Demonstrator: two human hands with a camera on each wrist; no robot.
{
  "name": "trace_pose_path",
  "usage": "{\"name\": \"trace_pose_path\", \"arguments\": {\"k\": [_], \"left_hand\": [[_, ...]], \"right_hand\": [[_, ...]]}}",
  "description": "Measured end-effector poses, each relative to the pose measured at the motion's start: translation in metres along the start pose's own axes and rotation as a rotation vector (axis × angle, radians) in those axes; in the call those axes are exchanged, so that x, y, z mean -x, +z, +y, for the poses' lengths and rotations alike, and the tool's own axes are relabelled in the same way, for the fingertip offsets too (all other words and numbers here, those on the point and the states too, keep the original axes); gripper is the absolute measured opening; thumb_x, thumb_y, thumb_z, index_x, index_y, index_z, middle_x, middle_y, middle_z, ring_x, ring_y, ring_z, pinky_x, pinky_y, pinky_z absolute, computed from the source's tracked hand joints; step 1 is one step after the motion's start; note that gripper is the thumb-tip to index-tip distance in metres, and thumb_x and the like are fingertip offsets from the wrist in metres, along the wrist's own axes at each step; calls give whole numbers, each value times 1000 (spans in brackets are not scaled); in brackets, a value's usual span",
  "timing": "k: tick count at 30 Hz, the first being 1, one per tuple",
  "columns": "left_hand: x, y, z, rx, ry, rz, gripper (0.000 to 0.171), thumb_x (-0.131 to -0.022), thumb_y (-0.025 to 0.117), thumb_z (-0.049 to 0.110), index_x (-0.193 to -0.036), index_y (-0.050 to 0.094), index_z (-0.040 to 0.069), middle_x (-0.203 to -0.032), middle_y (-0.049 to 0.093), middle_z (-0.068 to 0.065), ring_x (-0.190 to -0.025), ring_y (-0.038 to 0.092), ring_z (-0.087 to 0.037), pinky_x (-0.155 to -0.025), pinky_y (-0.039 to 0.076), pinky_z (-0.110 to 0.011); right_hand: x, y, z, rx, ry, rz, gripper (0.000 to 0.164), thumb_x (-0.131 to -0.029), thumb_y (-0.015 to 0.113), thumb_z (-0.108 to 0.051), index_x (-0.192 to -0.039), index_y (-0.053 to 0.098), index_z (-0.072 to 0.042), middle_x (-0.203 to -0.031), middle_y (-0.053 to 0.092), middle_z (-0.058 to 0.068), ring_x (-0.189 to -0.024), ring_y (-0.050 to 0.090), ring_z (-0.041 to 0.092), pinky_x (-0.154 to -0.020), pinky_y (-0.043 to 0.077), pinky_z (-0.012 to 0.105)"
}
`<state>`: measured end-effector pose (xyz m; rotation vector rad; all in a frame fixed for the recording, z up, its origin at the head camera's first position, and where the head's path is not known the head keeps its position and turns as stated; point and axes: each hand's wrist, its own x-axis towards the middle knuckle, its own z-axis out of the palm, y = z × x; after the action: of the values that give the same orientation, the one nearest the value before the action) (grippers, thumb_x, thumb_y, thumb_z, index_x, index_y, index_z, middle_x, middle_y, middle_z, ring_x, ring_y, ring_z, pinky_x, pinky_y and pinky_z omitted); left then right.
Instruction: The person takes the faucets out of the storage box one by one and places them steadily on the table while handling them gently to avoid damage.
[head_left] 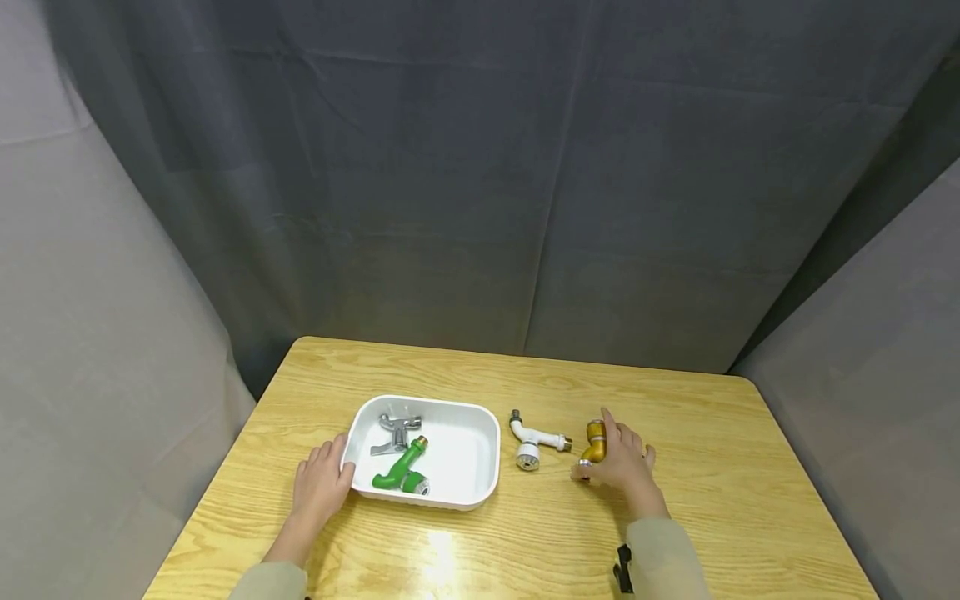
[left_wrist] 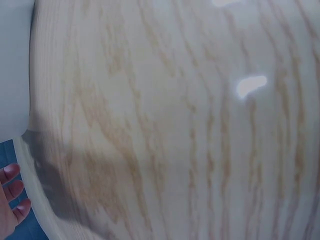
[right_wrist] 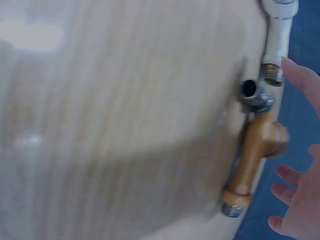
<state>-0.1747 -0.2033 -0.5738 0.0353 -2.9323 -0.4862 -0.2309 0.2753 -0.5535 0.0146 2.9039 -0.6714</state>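
Straddling the yellow tap, the right hand has its fingers spread, not closed; contact unclear. Risk: an off-centre pinch would likely roll the round body or knock it into the white tap, near at 9 o'clock. Yellow tap: golden, grey metallic-looking ends, lying on the surface. Further at 9 o'clock: tray; left hand at its 9 o'clock rim, fingers relaxed.
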Motion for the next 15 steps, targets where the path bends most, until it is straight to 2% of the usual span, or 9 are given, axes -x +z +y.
{"name": "trace_pose_path", "arguments": {"k": [8,15], "left_hand": [[0,0,1,1,7,11,47,-88,43,26,-130,43,6,-112,56,-16,-100,50,-33,-76,38,-46],[0,0,1,1,6,14,46,-88,43,26,-130,43,6,-110,56,-16,-99,51,-33,-75,38,-45]], "right_hand": [[-2,-19,-29,6,-109,82,114,-64,77,-47,-148,6,-16,-142,22,24,-128,18,45,-95,2,68],[-8,-24,-58,24,-205,124,112,-62,79,-46,-147,12,-16,-143,23,21,-129,20,43,-97,8,65]]}}
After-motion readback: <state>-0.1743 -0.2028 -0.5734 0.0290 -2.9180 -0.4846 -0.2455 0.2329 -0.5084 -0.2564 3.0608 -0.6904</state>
